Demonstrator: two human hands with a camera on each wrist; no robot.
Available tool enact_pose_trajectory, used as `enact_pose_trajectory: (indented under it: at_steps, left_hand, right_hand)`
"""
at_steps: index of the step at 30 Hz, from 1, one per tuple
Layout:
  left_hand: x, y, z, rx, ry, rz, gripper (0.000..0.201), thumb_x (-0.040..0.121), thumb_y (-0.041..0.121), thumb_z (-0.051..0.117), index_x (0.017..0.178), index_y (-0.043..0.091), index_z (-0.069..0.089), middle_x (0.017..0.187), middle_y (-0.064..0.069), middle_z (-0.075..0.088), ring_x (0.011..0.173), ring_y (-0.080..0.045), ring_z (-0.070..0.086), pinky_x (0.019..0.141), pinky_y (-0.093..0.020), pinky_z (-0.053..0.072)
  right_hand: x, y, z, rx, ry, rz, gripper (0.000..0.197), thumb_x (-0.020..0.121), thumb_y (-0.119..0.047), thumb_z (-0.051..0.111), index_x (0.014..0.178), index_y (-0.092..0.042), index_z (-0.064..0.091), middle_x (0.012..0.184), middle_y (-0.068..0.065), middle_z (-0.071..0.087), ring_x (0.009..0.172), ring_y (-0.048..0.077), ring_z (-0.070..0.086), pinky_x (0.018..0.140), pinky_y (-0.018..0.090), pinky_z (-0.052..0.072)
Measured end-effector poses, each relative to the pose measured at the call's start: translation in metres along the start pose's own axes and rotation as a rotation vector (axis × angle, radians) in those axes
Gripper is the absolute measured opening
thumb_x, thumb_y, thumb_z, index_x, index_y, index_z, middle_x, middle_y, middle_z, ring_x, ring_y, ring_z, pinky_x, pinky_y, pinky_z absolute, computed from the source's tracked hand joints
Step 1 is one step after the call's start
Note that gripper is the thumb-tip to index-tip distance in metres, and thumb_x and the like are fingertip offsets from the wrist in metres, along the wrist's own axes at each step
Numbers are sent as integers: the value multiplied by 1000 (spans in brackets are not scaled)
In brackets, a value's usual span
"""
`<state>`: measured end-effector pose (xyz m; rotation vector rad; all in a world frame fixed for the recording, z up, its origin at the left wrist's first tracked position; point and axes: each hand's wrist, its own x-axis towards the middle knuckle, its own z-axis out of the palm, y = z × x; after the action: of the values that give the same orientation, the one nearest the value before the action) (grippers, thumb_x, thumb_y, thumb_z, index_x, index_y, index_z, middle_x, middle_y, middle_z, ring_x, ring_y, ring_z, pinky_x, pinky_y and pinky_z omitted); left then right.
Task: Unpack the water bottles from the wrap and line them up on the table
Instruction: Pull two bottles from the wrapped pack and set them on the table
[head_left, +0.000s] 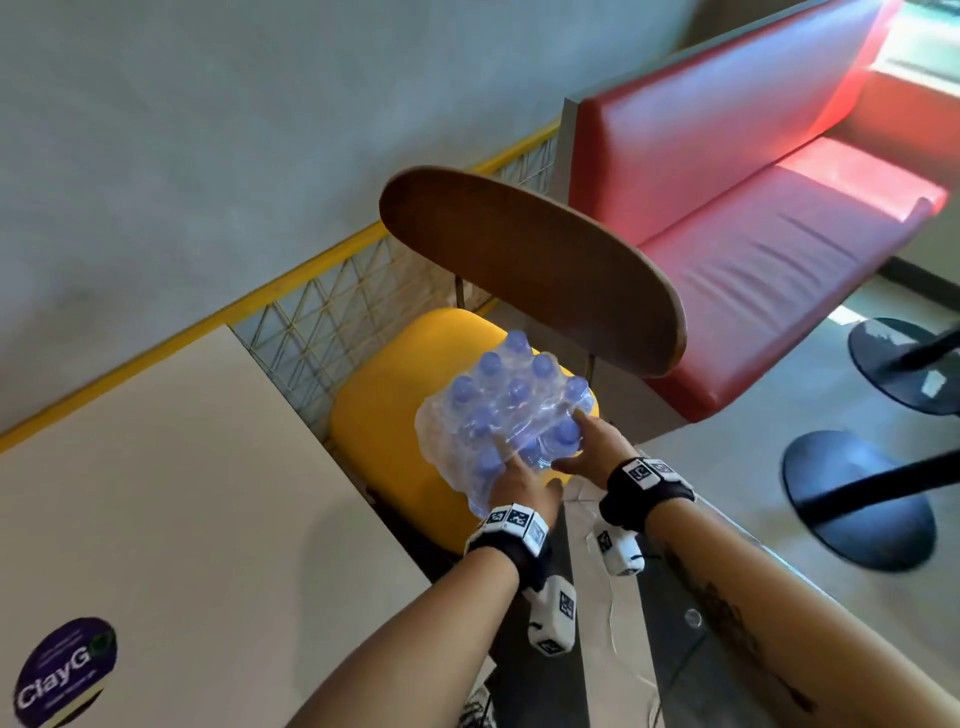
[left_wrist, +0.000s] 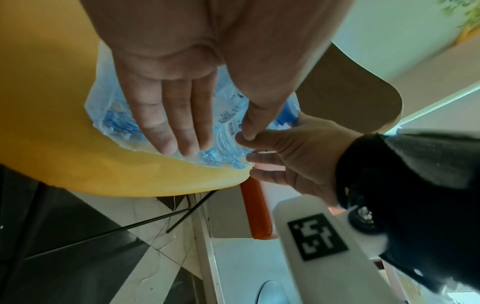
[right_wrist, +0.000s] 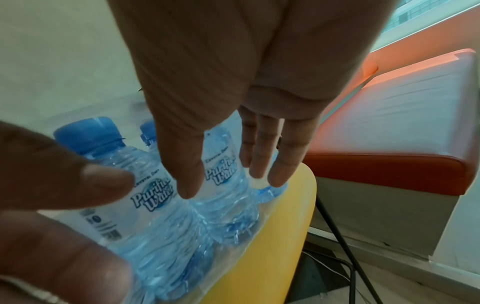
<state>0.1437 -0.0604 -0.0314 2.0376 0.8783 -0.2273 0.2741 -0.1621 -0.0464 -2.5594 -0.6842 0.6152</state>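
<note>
We find the pack of water bottles (head_left: 506, 415) sitting on the yellow seat (head_left: 384, 415) of a chair, the bottles standing with their blue caps up and the clear wrap (head_left: 441, 457) still drawn tight around all of them. In the right wrist view the labels read "Purified Water" through the film.

Our left hand (head_left: 517, 486) lies against the near side of the pack at about 6 o'clock, fingers straight and held together, flat on the wrap without curling round it; the left wrist view shows the palm spread over the film. Our right hand (head_left: 592, 449) meets the pack at about 4 o'clock, fingers extended and lightly parted, tips touching the wrap near a cap, thumb below them at the pack's lower corner. We cannot tell whether either hand has started to bear the pack's weight. The two hands sit just beside each other, the thumbs nearly meeting.

Outward from there, the chair's dark wooden backrest (head_left: 535, 260) rises at 12 o'clock behind the pack. At 9 o'clock the pale counter (head_left: 156, 493) spreads out, bare of bottles, with a round dark sticker (head_left: 65, 670) at its near corner. A red padded bench (head_left: 769, 208) runs away at 2 o'clock, and dark round table bases (head_left: 857, 499) stand on the floor at 3 o'clock.
</note>
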Motion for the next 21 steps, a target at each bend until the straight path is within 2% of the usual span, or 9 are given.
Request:
enact_pose_trajectory:
  at_steps: [3,7,10,12,13,15,17,21]
  left_hand:
    - [1,-2,6,60,47,-14,115,91,28,75,164,16,-12,138,-16,64,123,-34,65,104,-40,52]
    - [14,-5,10,153,39,-11,96,91,25,73,163,27,10,141,-9,63,127,-30,63,109,-38,49]
    - [20,-6,9,255,29,80,82,93,20,71,159,28,25,144,-9,61,130,-29,60,110,-39,47]
    - [17,-5,6,301,1,138,80,90,21,75,157,24,31,137,-11,66,125,-31,64,104,-40,50]
    - [13,-3,2,305,-16,179,83,88,22,79,157,23,32,136,-11,67,125,-31,65,104,-40,50]
    - [1,-1,-7,292,-50,233,84,86,26,82,155,21,35,140,-12,64,129,-33,62,108,-41,48]
    - [-16,-4,-21,264,-104,248,80,84,34,83,151,24,39,139,-10,64,128,-33,63,106,-42,50]
    - [-59,-31,-67,240,-170,242,73,79,54,80,140,31,46,124,-3,72,113,-30,69,95,-41,56]
  right_hand:
    - [-15,-1,-1,61,28,-45,71,61,-31,84,121,-32,45,104,1,65,86,28,65,72,32,48]
    - [-37,6,-5,93,63,-63,63,61,-27,83,111,-33,46,98,-8,62,80,17,60,67,23,41]
    - [-51,11,-10,59,53,-52,60,59,-35,86,107,-37,49,93,-16,61,77,8,58,64,11,36]
    - [-60,11,-11,46,34,-43,57,58,-40,85,104,-37,51,89,-20,59,75,-1,55,63,11,35]
    - [-65,11,-12,36,26,-36,53,58,-42,83,101,-37,51,86,-21,58,75,-3,54,62,13,35]
    - [-76,7,-15,-12,9,-33,43,58,-48,74,92,-36,51,81,-20,57,71,1,55,59,13,35]
    - [-89,2,-16,-47,10,-36,37,58,-52,71,85,-39,50,78,-20,56,69,1,55,58,10,33]
    - [-125,-24,-9,-48,52,-86,41,58,-56,79,82,-42,49,78,-24,56,71,-5,55,60,10,35]
